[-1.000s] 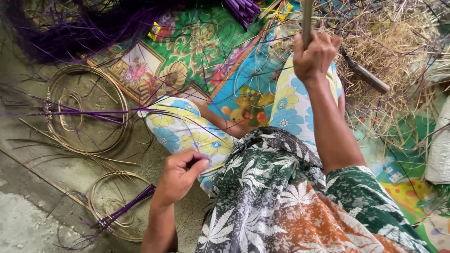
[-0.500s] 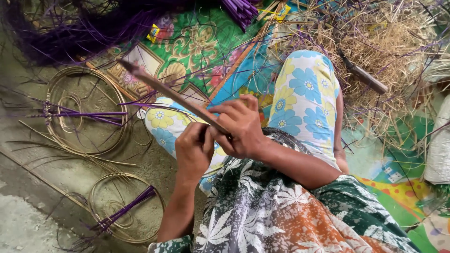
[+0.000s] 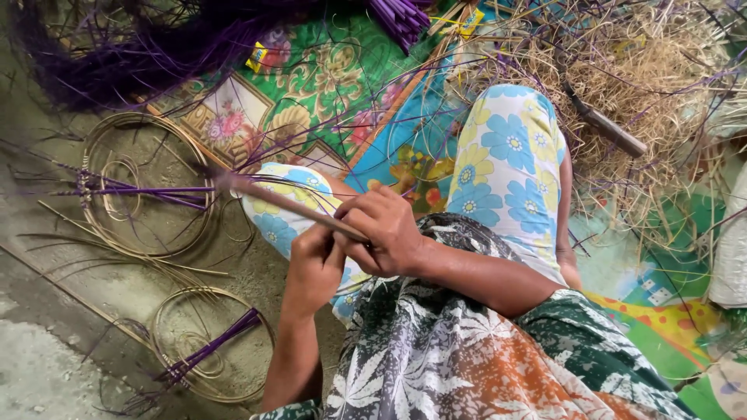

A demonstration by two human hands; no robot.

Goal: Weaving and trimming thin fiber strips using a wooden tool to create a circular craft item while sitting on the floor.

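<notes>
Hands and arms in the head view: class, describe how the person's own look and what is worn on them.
The left hand and right hand are bare: no gloves, rings or wristbands show. Both forearms are uncovered. A short sleeve of dark green cloth with a white leaf print covers the right upper arm.

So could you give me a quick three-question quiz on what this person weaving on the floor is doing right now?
1. True or false: both hands grip the thin brown stick.
2. What colour are the strands tied across the large cane ring on the floor?
3. Which lies nearer the person: A) the small cane ring, B) the heap of dry straw?

Key:
1. True: the left hand and right hand both close on it.
2. Purple.
3. A.
</notes>
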